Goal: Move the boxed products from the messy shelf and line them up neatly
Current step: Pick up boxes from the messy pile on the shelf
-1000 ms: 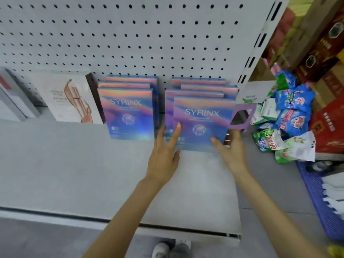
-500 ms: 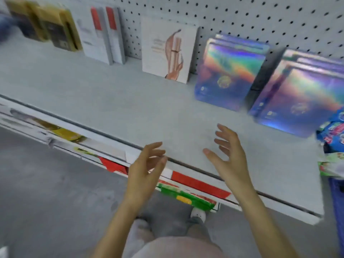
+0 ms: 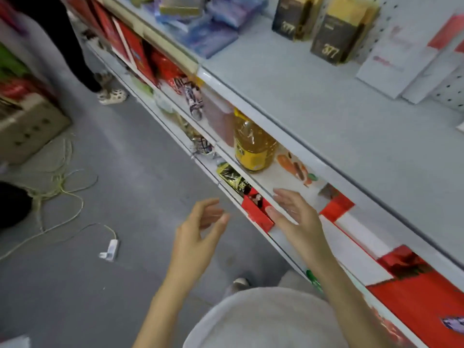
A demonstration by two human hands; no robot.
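Noted: left hand [image 3: 198, 238] and right hand [image 3: 300, 221] hover empty before the shelf [image 3: 313, 101] edge, fingers [image 3: 286, 199] loosely spread. Heaped blue boxes [image 3: 211, 28] lie at the shelf's far end, well apart from both. Judged light, stiff, glossy card: grip across opposite side faces.
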